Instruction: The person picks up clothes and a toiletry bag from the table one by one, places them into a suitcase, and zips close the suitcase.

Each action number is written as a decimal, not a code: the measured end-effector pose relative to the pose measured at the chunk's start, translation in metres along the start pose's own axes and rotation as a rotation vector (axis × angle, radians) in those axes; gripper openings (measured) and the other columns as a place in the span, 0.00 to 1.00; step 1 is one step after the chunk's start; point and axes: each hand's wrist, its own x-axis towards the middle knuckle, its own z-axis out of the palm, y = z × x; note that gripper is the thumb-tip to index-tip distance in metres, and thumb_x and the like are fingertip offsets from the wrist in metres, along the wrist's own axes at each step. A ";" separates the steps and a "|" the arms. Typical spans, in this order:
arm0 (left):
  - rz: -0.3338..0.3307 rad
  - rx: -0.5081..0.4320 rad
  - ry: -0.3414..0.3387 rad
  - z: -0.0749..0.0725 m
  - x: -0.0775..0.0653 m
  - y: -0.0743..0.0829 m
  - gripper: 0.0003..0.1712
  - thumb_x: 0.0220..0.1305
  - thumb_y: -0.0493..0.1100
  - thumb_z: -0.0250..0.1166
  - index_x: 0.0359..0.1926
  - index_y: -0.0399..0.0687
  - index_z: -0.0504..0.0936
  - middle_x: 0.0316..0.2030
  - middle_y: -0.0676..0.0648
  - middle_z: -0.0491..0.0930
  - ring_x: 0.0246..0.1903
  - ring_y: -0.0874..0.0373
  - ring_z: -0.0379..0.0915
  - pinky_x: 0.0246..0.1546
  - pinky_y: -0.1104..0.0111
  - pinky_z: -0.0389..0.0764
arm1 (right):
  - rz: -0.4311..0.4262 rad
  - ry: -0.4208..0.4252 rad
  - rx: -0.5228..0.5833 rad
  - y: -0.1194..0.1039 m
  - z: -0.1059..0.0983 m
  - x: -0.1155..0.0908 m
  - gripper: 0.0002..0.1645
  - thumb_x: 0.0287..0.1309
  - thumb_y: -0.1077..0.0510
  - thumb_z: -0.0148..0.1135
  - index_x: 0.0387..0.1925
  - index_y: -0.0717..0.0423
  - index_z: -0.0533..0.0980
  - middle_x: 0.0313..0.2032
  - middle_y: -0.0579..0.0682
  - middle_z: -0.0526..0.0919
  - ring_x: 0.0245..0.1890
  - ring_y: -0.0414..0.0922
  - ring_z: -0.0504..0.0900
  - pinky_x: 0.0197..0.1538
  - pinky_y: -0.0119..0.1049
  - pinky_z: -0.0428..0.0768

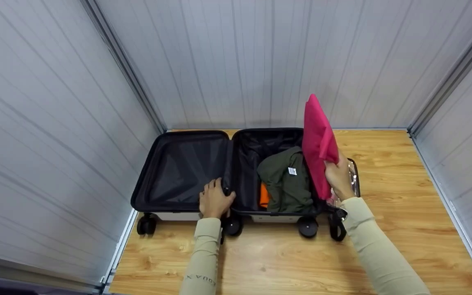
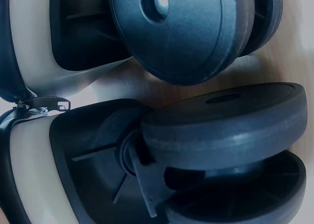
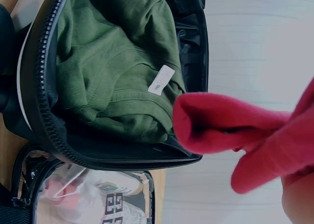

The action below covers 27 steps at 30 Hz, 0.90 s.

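My right hand [image 1: 338, 178] grips a folded pink cloth [image 1: 318, 143], held up on edge over the right side of an open suitcase [image 1: 141, 180]. In the right wrist view the pink cloth [image 3: 265, 140] shows its folded layers. A dark green garment [image 1: 287, 186] with a white label [image 1: 292, 171] lies in the right shell, and an orange item [image 1: 264, 196] peeks out beside it. My left hand [image 1: 214, 200] rests on the near rim of the left shell by the hinge, its fingers extended inward. The left wrist view shows only suitcase wheels [image 2: 225, 131] and casing.
A clear bag [image 1: 355, 176] with a black edge stands right of the suitcase; in the right wrist view bottles [image 3: 125, 211] show inside. Ribbed light panels [image 1: 228, 65] enclose the wood floor [image 1: 277, 262] at the back and sides. Black wheels [image 1: 307, 227] stick out in front.
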 end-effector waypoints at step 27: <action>-0.004 0.002 -0.018 0.000 -0.001 0.002 0.42 0.57 0.65 0.60 0.69 0.53 0.65 0.66 0.43 0.67 0.66 0.45 0.61 0.64 0.44 0.63 | -0.009 0.009 -0.044 -0.002 0.010 -0.013 0.28 0.58 0.71 0.48 0.61 0.58 0.73 0.53 0.60 0.79 0.46 0.42 0.75 0.54 0.30 0.72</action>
